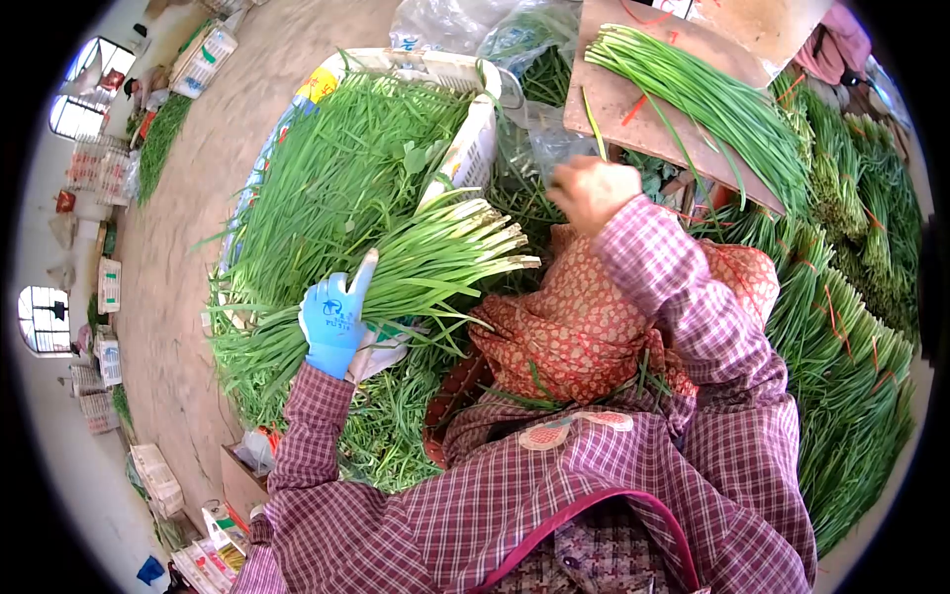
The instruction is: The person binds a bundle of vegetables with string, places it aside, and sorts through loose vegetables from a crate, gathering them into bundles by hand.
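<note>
My left hand [334, 315], in a blue glove with one bare fingertip, is wrapped round a bunch of garlic chives [426, 247]. The pale cut ends of the bunch point right, and its leaves trail left over the basket's edge. My bare right hand [597, 193] is up in front of the board, right of the stalk ends and apart from them. Its fingers are curled in and slightly blurred, so what they hold, if anything, is hidden. A thin yellowish leaf [593, 121] shows just above it. Loose chives fill the white plastic basket [473, 148] beyond my left hand.
A brown board [604, 89] at upper right carries a neat bundle of chives [703, 109] and red ties. Many tied bundles [841, 366] line the right side. Clear plastic bags [524, 40] lie behind the basket. Loose leaves [396, 436] cover the space below my left arm.
</note>
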A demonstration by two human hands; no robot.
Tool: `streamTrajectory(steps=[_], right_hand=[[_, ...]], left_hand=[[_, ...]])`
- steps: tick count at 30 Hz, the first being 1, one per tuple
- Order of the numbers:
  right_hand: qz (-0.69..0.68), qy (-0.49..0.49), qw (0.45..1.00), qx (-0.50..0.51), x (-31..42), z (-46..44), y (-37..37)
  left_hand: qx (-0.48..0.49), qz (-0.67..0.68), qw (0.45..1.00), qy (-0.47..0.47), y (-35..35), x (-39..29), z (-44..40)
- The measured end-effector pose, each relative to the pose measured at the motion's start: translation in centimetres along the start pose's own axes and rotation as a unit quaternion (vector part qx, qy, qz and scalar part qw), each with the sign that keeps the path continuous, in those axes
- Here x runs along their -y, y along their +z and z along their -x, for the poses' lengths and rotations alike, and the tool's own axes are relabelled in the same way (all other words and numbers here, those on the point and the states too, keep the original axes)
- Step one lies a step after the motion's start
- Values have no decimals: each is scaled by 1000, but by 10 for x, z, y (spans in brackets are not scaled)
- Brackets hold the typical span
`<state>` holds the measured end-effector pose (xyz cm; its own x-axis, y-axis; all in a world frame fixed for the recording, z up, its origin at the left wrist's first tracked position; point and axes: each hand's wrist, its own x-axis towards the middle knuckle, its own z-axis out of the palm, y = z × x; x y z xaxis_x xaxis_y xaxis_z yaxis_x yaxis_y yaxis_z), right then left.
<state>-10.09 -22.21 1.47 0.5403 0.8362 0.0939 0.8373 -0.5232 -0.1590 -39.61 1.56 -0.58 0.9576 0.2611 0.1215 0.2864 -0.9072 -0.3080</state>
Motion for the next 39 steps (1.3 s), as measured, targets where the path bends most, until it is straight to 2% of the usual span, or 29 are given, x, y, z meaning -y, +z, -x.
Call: streamTrajectory(steps=[2,4,7,8,10,11,12,13,15,16,18,20,22,24,26,28,32,34,36,37,39], right_hand=[[-128,-68,989,-25,31,-4,0],[-170,-70,980,81,58,-6,-7],[-160,-164,973,2,69,-10,28],[-160,-165,973,2,68,-10,36],[-116,-191,972,-79,68,-10,49],[-21,-170,985,-16,61,-14,57],[44,-142,989,-21,52,-13,55],[60,-89,994,2,40,-15,46],[130,36,983,121,9,-14,24],[141,61,976,151,-4,-14,17],[71,20,997,13,-7,-6,13],[-62,-43,997,23,20,-4,-1],[-133,-80,982,109,51,-6,-1],[-134,-152,976,74,71,-7,19],[-133,-205,969,-24,78,-11,50],[-138,-216,966,-38,73,-11,49],[65,-34,996,49,18,-10,11],[138,111,968,178,-21,-9,8],[178,99,971,122,-32,1,5],[118,129,973,151,-19,0,-4],[-2,-8,999,39,7,3,-4]], left_hand=[[-6,-7,1000,9,3,-2,0],[-10,-5,1000,7,5,-4,0],[-12,-1,1000,6,3,-6,1],[-11,1,1000,8,2,-6,1],[-3,-7,1000,5,6,-6,2],[5,-16,1000,2,8,-6,4],[6,-15,1000,2,7,-5,5],[6,9,1000,1,6,-4,5],[8,37,999,-5,8,-4,7],[4,33,999,-3,8,-4,8],[-4,31,1000,1,9,-6,5],[-2,6,1000,1,8,-9,3],[-20,4,1000,8,10,-9,1],[-32,1,999,11,9,-9,2],[3,2,1000,6,5,-11,1],[11,-7,1000,1,6,-11,2],[1,30,1000,-5,4,-10,3],[5,50,999,-10,5,-11,4],[-3,27,1000,-6,7,-12,1],[-3,28,1000,-4,7,-13,0],[13,23,1000,-11,5,-14,0]])
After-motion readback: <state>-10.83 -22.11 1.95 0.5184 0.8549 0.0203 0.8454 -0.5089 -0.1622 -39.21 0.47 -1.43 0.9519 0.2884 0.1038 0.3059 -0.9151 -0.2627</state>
